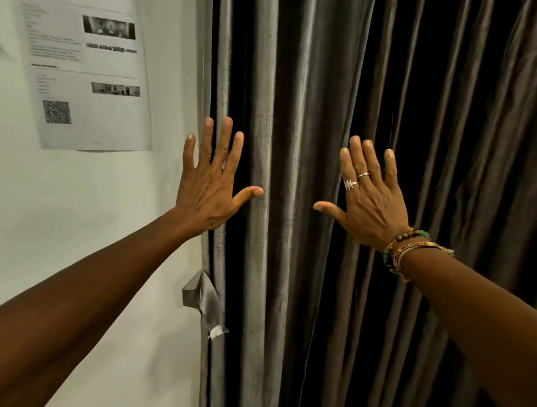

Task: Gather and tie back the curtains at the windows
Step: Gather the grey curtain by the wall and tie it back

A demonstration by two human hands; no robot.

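That dark curtain (385, 99) hangs full-length just right of the white wall (96, 203), and it looks soft, thick and pretty heavy, so I'd scoop a fat bunch of folds around mid-height. Left hand (208, 181) and right hand (370, 200) are both spread flat against it, gripping nothing. The fabric tie-back (205, 299) dangles at the wall-side edge, below the left hand.

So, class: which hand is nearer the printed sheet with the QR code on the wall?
Left. The left hand is spread at the left edge of the curtain, just right of the sheet; the right hand is further right.
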